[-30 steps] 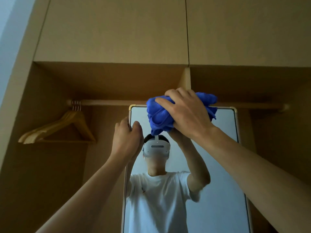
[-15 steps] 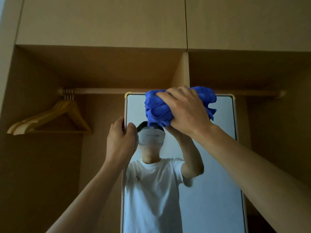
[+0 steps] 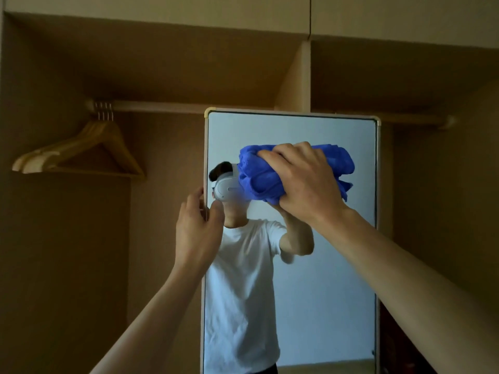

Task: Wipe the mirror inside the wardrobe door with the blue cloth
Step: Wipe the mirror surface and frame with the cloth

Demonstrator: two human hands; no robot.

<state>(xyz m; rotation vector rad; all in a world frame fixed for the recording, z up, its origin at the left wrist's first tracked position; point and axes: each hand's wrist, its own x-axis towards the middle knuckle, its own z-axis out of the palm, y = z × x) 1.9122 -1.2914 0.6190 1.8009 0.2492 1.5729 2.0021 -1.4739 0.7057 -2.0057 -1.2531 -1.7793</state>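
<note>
Here my right hand (image 3: 305,182) grips the bunched blue cloth (image 3: 259,179), pressing it against the upper part of the mirror (image 3: 324,279) to rub the glass, while my left hand (image 3: 195,228) holds the mirror's left edge, probably to steady it.

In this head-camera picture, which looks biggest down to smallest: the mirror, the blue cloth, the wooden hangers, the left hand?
1. mirror, by far.
2. wooden hangers and blue cloth span about alike; the cloth is nearer and half hidden under the right hand, so unranked.
3. left hand.
</note>
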